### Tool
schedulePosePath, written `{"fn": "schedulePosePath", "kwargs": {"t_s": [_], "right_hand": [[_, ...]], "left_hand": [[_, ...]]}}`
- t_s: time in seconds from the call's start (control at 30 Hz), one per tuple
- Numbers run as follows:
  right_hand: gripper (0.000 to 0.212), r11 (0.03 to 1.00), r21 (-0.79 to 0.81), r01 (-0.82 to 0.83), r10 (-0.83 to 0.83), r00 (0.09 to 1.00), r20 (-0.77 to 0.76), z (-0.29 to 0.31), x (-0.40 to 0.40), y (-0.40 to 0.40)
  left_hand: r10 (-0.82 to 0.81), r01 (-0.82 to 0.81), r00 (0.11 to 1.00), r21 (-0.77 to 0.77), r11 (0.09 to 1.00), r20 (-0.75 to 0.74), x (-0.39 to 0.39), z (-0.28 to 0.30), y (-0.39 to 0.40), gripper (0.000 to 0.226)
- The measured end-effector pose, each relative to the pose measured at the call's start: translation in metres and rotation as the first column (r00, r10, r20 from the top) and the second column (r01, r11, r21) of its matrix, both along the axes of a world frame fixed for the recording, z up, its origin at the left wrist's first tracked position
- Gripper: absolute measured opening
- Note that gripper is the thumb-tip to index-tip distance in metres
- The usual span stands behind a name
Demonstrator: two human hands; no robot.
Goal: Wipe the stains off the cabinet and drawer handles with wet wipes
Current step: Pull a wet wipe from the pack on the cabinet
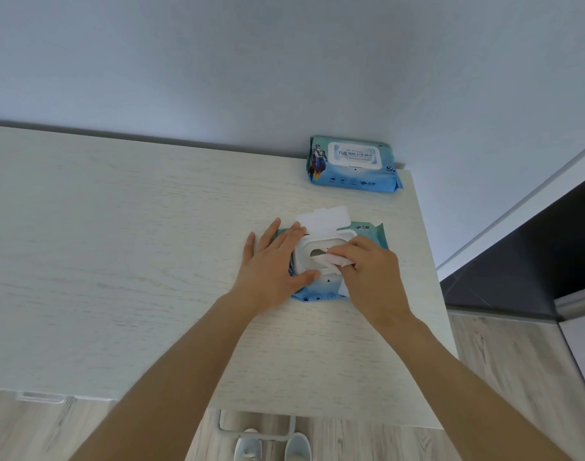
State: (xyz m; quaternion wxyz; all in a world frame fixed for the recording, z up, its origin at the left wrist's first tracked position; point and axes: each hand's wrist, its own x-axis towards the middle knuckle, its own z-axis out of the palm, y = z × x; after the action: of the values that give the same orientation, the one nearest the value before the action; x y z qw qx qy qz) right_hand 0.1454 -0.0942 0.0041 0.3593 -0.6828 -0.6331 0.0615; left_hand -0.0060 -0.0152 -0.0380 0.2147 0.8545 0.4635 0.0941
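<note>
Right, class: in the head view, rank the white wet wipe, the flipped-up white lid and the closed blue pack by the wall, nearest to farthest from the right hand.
1. White wet wipe: pinched by the right hand at the open pack's slot.
2. Flipped-up white lid: just beyond, on the open pack's far edge.
3. Closed blue pack: farthest, against the wall.
</note>
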Motion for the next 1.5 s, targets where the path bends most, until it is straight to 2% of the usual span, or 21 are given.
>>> {"fn": "schedulePosePath", "kwargs": {"t_s": [0.1, 0.23, 0.3, 0.37, 0.43, 0.5, 0.57, 0.63, 0.8, 0.9, 0.97, 1.03, 1.07, 1.17, 1.27, 1.37, 1.5], "right_hand": [[0.01, 0.997, -0.08, -0.004, 0.004, 1.0, 0.003, -0.001, 0.002, -0.002], [0.049, 0.963, -0.266, 0.045, -0.027, 0.997, 0.071, 0.0, -0.007, 0.003], [0.036, 0.961, -0.277, 0.022, -0.02, 1.0, 0.01, 0.001, -0.011, 0.009], [0.016, 0.97, -0.244, 0.009, -0.006, 1.0, 0.011, 0.0, -0.012, 0.013], [0.011, 0.982, -0.191, 0.004, 0.008, 0.998, 0.06, 0.0, -0.009, 0.013], [0.008, 0.99, -0.144, -0.002, 0.009, 0.999, 0.043, 0.004, -0.007, 0.011], [0.004, 0.997, -0.079, -0.009, 0.017, 0.994, 0.111, 0.007, -0.005, 0.008], [0.01, 1.0, -0.01, -0.019, 0.021, 0.98, 0.196, 0.006, -0.005, 0.004], [0.015, 0.995, 0.093, -0.029, 0.006, 0.973, 0.23, 0.007, -0.004, -0.001], [0.019, 0.994, 0.102, -0.045, 0.014, 0.958, 0.287, 0.012, -0.004, -0.007], [0.016, 0.989, 0.149, -0.011, -0.027, 0.968, 0.251, 0.022, -0.004, -0.008], [0.006, 0.976, 0.206, 0.07, -0.098, 0.987, 0.127, 0.039, 0.001, -0.004], [0.009, 0.97, 0.216, 0.111, -0.13, 0.988, 0.079, 0.048, 0.005, -0.001], [0.008, 0.981, 0.151, 0.12, -0.127, 0.991, 0.044, 0.061, 0.013, -0.001], [0.011, 0.991, 0.061, 0.115, -0.117, 0.992, 0.034, 0.051, 0.016, -0.01], [0.011, 0.988, 0.032, 0.153, -0.153, 0.988, 0.0, 0.039, 0.022, -0.018], [0.011, 0.978, 0.031, 0.205, -0.204, 0.979, -0.028, 0.035, 0.032, -0.024]], "left_hand": [[-0.008, 0.008, 1.0, -0.005, 1.0, -0.013, 0.001, 0.0, 0.0, 0.081], [-0.021, 0.02, 1.0, -0.016, 1.0, -0.013, 0.001, -0.002, 0.0, 0.081], [-0.012, 0.012, 1.0, -0.008, 1.0, 0.007, 0.001, -0.002, 0.0, 0.08], [-0.002, 0.002, 1.0, -0.002, 1.0, 0.007, 0.0, -0.003, -0.001, 0.081], [0.003, -0.003, 1.0, -0.003, 1.0, -0.009, 0.001, -0.003, -0.001, 0.082], [0.003, -0.003, 1.0, -0.004, 1.0, -0.027, 0.001, -0.002, 0.001, 0.083], [-0.004, 0.003, 0.999, -0.006, 1.0, -0.045, 0.001, 0.0, 0.001, 0.084], [-0.007, 0.007, 0.998, -0.009, 1.0, -0.058, 0.001, 0.002, 0.002, 0.083], [-0.009, 0.007, 0.996, -0.016, 1.0, -0.089, 0.002, 0.006, 0.001, 0.084], [-0.006, 0.004, 0.995, -0.017, 1.0, -0.104, 0.002, 0.006, 0.0, 0.085], [-0.009, 0.008, 0.994, -0.012, 1.0, -0.11, 0.002, 0.007, 0.0, 0.085], [-0.012, 0.012, 0.993, 0.001, 1.0, -0.117, 0.003, 0.007, 0.0, 0.085], [-0.016, 0.018, 0.992, 0.01, 1.0, -0.126, 0.004, 0.008, 0.0, 0.085], [-0.013, 0.014, 0.991, 0.012, 1.0, -0.135, 0.005, 0.008, 0.001, 0.089], [0.034, -0.036, 0.996, -0.026, 0.999, -0.082, 0.005, 0.008, 0.003, 0.104], [0.086, -0.086, 0.996, -0.046, 0.995, -0.007, 0.009, 0.011, 0.007, 0.118], [0.144, -0.131, 0.986, -0.148, 0.98, 0.08, 0.022, 0.021, 0.016, 0.119]]}}
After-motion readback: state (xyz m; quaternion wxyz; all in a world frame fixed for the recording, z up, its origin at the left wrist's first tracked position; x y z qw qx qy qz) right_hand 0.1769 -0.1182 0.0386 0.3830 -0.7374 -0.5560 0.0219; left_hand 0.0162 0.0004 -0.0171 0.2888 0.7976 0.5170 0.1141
